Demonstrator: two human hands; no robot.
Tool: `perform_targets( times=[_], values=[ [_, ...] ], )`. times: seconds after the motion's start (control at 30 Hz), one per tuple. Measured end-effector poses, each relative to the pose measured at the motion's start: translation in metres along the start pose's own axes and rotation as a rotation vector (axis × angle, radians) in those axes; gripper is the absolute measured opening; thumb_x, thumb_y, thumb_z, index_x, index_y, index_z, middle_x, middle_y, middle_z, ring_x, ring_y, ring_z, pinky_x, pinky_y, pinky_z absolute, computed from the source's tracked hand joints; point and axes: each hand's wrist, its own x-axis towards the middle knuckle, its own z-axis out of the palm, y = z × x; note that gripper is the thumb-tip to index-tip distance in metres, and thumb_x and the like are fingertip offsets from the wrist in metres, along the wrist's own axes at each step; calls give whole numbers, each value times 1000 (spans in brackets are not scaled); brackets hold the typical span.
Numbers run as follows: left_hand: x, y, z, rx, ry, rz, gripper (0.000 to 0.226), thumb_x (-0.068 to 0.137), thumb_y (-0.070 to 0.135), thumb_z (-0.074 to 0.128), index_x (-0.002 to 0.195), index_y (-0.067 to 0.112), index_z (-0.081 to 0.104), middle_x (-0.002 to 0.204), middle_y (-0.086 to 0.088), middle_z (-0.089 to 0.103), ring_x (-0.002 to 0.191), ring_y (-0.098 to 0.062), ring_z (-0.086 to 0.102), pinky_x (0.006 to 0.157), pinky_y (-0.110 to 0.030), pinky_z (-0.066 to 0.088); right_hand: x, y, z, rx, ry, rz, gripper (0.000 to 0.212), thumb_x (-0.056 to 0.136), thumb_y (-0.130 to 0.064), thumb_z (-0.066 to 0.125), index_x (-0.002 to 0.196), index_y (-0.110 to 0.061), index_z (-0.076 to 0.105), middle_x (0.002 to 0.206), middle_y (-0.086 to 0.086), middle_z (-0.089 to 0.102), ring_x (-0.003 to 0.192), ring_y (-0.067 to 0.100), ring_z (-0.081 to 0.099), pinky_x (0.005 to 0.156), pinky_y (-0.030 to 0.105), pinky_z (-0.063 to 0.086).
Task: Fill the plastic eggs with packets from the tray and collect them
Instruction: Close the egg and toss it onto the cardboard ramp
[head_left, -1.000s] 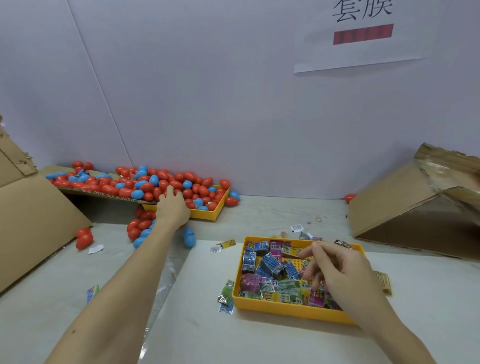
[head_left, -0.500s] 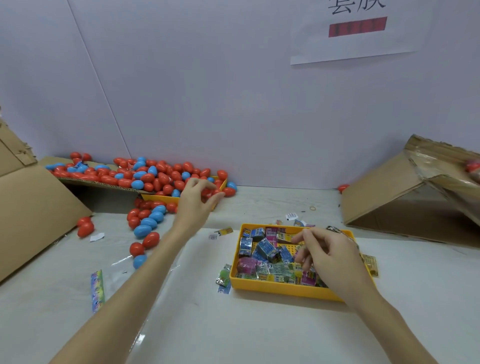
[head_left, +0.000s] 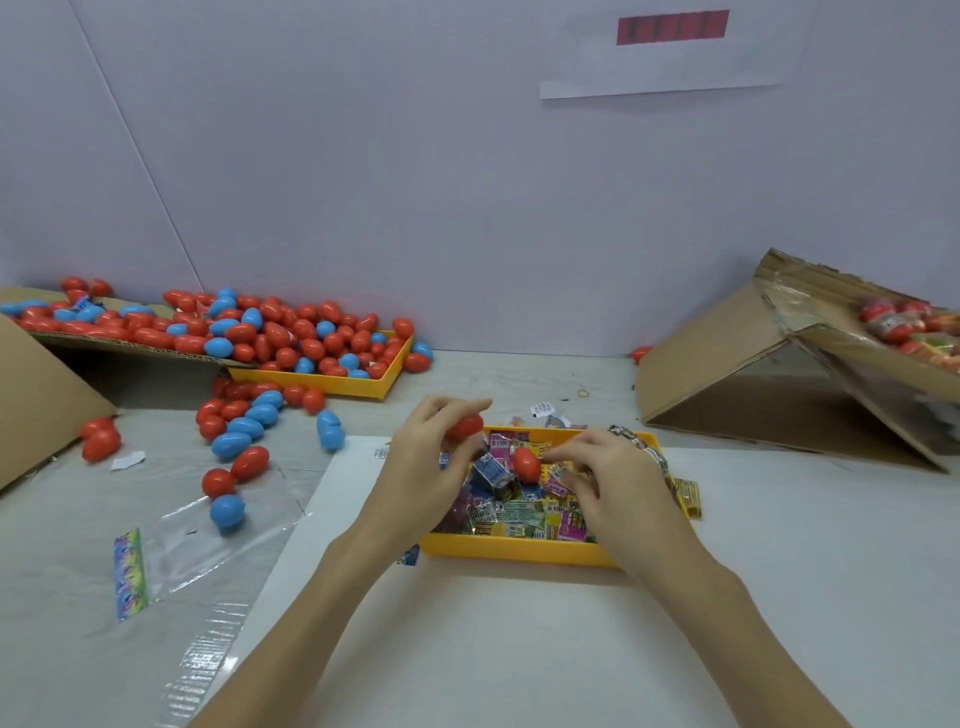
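A yellow tray (head_left: 519, 552) full of colourful packets (head_left: 511, 512) sits in front of me. Above its far left corner my left hand (head_left: 434, 457) grips a red egg half (head_left: 464, 426). My right hand (head_left: 615, 480) hovers over the tray, fingers curled, and pinches a second red egg half (head_left: 527, 464) at its fingertips. Both halves are apart, just above the packets. What else the right fingers hold is hidden.
A heap of red and blue eggs (head_left: 291, 332) fills a second yellow tray (head_left: 322, 387) and a cardboard flap at back left. Loose eggs (head_left: 244, 431) lie on the table beside a clear plastic bag (head_left: 171, 540). A tilted cardboard box (head_left: 769, 364) with filled eggs stands right.
My left hand took a red egg from the back-left heap and brought it over the tray to my right hand. The egg is now in two halves.
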Motion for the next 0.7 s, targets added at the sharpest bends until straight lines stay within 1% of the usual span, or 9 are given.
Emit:
perform_targets(
  times=[0.07, 0.1, 0.17, 0.27, 0.37, 0.43, 0.53, 0.63, 0.7],
  values=[
    [-2, 1, -4, -91, 53, -84, 32, 99, 22, 67, 130, 22, 62, 115, 3, 68, 96, -16, 68, 85, -26, 57, 1, 1, 3, -114, -95, 45, 32, 96, -31, 70, 127, -27, 71, 120, -3, 61, 114, 19, 51, 100, 31, 43],
    [-3, 4, -4, -163, 60, -140, 28, 98, 30, 66, 125, 24, 61, 109, 4, 70, 88, -17, 70, 79, -24, 58, 2, 1, 4, -140, -121, 71, 32, 94, -37, 72, 123, -27, 73, 116, -2, 61, 112, 19, 52, 98, 32, 44],
    [-4, 9, -4, -278, 64, -186, 25, 95, 40, 64, 113, 23, 61, 98, 3, 72, 79, -17, 72, 70, -25, 57, 4, 1, 5, -138, -118, 98, 23, 92, -38, 73, 110, -25, 78, 106, -2, 62, 106, 19, 56, 92, 32, 47],
    [-5, 14, -2, -321, 32, -154, 22, 97, 40, 60, 106, 21, 65, 94, 6, 74, 83, -16, 73, 71, -23, 57, 4, 1, 8, -133, -88, 73, 13, 96, -30, 70, 101, -23, 80, 97, -5, 61, 95, 13, 57, 88, 30, 50],
    [-7, 16, 0, -347, -5, -186, 17, 100, 31, 61, 114, 25, 70, 100, 10, 74, 93, -12, 72, 77, -19, 56, 2, 2, 8, -117, -21, 46, 10, 98, -24, 66, 97, -21, 75, 94, -6, 58, 91, 12, 54, 83, 27, 47],
    [-9, 17, -1, -416, -62, -246, 19, 101, 22, 63, 116, 31, 71, 105, 13, 74, 100, -9, 71, 81, -21, 58, 0, 1, 5, -19, 84, 45, 6, 97, -20, 66, 92, -19, 69, 90, -7, 61, 86, 11, 56, 78, 25, 46],
    [-9, 20, -3, -527, -136, -326, 23, 101, 17, 65, 110, 36, 74, 108, 19, 74, 105, -4, 70, 82, -20, 58, 0, 1, 0, 153, 194, 98, 9, 90, -12, 73, 85, -19, 70, 78, -9, 68, 75, 6, 63, 71, 20, 50],
    [-9, 23, -3, -615, -159, -368, 22, 94, 17, 74, 110, 31, 74, 109, 16, 75, 104, -5, 72, 80, -16, 56, 0, 3, -3, 240, 196, 127, 13, 85, -10, 78, 81, -20, 72, 73, -11, 69, 79, 1, 63, 66, 11, 48],
    [-10, 23, -2, -593, -136, -355, 27, 88, 14, 80, 111, 26, 72, 107, 16, 75, 100, -7, 74, 79, -16, 57, 0, 4, -3, 250, 178, 114, 15, 84, -14, 82, 78, -23, 72, 75, -13, 69, 79, 2, 64, 65, 11, 48]
  ],
)
